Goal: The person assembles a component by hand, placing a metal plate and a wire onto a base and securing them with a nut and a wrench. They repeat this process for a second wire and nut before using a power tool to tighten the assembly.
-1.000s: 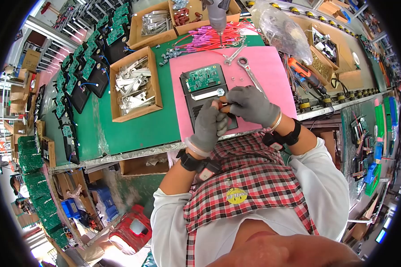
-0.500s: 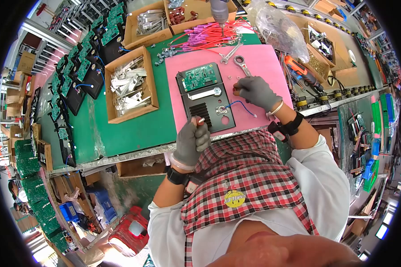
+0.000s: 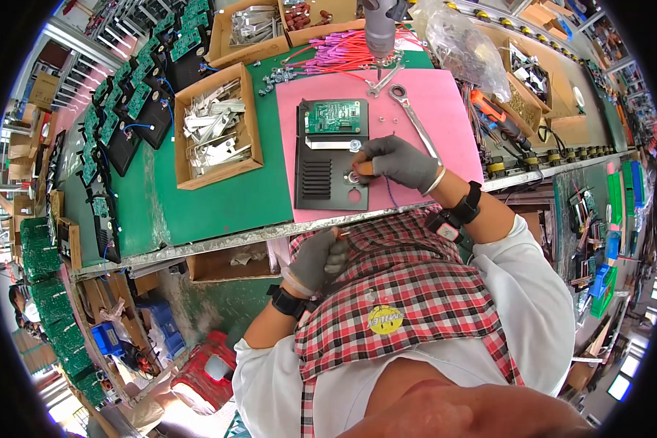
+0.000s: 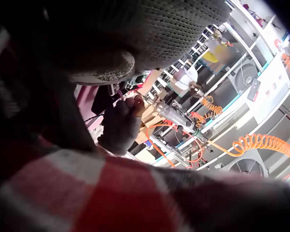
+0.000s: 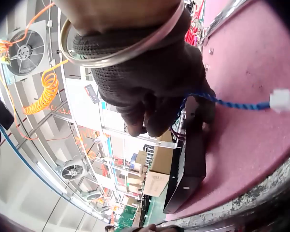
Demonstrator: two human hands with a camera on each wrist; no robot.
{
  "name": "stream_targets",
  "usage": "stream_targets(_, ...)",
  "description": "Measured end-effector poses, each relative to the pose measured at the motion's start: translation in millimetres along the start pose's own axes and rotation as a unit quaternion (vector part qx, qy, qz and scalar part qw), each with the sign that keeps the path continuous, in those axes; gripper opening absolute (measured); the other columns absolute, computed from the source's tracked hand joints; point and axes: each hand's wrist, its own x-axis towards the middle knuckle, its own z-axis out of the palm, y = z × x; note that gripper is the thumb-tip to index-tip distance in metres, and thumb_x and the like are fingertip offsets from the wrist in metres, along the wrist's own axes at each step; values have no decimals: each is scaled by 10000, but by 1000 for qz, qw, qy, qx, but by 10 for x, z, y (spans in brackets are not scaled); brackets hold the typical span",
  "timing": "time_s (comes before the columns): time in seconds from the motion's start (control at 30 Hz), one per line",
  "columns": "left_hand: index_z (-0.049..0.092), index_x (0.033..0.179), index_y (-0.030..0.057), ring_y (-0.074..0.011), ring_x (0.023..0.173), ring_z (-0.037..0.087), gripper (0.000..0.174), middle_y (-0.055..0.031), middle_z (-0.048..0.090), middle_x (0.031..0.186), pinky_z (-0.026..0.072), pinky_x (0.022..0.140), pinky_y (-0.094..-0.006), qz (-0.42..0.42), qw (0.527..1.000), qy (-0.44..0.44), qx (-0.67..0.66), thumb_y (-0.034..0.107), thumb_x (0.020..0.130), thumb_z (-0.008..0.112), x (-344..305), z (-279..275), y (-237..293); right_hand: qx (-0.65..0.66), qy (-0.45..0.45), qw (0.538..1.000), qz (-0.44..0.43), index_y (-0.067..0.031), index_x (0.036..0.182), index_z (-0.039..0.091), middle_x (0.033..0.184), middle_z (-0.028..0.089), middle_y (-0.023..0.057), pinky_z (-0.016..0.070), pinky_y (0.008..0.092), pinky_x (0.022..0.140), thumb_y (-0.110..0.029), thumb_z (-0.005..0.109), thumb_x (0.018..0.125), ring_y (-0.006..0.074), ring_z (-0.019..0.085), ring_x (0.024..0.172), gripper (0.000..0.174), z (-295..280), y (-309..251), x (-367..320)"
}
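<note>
On a pink mat [image 3: 445, 109] lies a black panel [image 3: 332, 201] with a green circuit board [image 3: 333, 117], a flat silver bar [image 3: 328, 144] and a slotted vent [image 3: 315, 179]. My gloved right hand [image 3: 404, 162] bends over the panel's right edge, bare fingertips pinching a round metal fitting [image 3: 352, 177] there. A blue twisted wire [image 5: 222, 102] with a white connector [image 5: 282, 100] trails from beneath that hand. Low in front of the apron, my gloved left hand [image 3: 316, 261] holds a small metal-tipped piece [image 4: 112, 89] in curled fingers; most of it is hidden.
A ratchet wrench [image 3: 416, 124] and small nuts lie right of the panel, under a hanging driver [image 3: 379, 33]. Left stands a carton of silver brackets [image 3: 215, 131]; pink-sleeved red wires [image 3: 328, 55] lie behind. An orange-and-black tool [image 3: 489, 106] rests beyond the mat's right edge.
Both hands were together over the panel, then parted. My left hand has dropped toward the apron with its small piece; my right hand went out right, then came back to the fitting.
</note>
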Motion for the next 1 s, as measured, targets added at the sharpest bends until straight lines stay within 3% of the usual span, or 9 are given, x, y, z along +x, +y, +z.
stream_targets(0.13,323,686,134,-47,466,248,260,49,258,576,213,381,-175,18,1000,7,-19,237,918,382,0,40,3,-2,-21,999,-42,36,920,601,827,600,51,471,239,680,-122,621,779,109,567,745,213,183,-12,34)
stream_targets(0.23,334,692,132,-47,476,252,253,46,259,584,214,383,-174,10,999,-7,-52,231,919,388,22,-12,-11,19,-5,999,34,39,929,598,843,598,58,473,239,686,-129,618,783,113,566,762,224,262,-35,50)
stream_targets(0.4,377,746,124,-50,482,259,197,41,281,605,216,384,-176,20,995,-19,-99,221,916,396,-65,86,79,196,-3,980,6,33,954,583,869,589,68,463,223,737,-166,612,821,113,571,767,241,130,-269,-1)
stream_targets(0.6,498,933,58,-88,578,477,152,-10,522,743,356,415,-183,133,960,-111,-219,199,886,463,315,177,314,206,-56,976,40,39,961,577,872,584,63,464,218,731,-166,582,843,110,568,780,237,109,-219,-38)
stream_targets(0.63,489,974,56,-100,641,495,161,-18,526,805,380,467,-206,235,969,-72,-37,173,863,494,443,127,318,209,-55,975,40,39,961,577,870,583,62,464,217,730,-170,578,846,110,568,779,238,101,-206,-16)
stream_targets(0.7,469,1056,53,-125,767,532,264,-35,532,929,430,572,-251,399,858,9,325,121,816,555,743,-28,291,208,-53,976,45,28,952,581,867,580,56,458,229,733,-179,583,838,113,558,772,236,89,-226,7)
stream_targets(0.8,453,1106,78,-183,808,535,262,-55,530,974,481,752,-326,342,923,-63,168,242,926,356,775,23,274,208,-65,975,50,14,948,585,875,578,54,456,248,738,-189,590,828,122,551,774,236,52,-337,23)
stream_targets(0.9,452,1090,81,-176,787,522,255,-60,517,956,464,724,-331,281,948,-152,8,251,920,367,812,-118,174,229,-99,967,50,32,977,578,905,585,67,474,235,741,-191,575,853,129,571,813,255,45,-315,36)
stream_targets(1.0,449,1036,76,-143,715,480,215,-45,483,898,423,628,-284,214,956,-152,-129,241,906,400,711,26,178,228,-119,965,42,34,988,575,920,585,71,476,246,754,-202,571,857,133,569,830,270,110,-298,86)
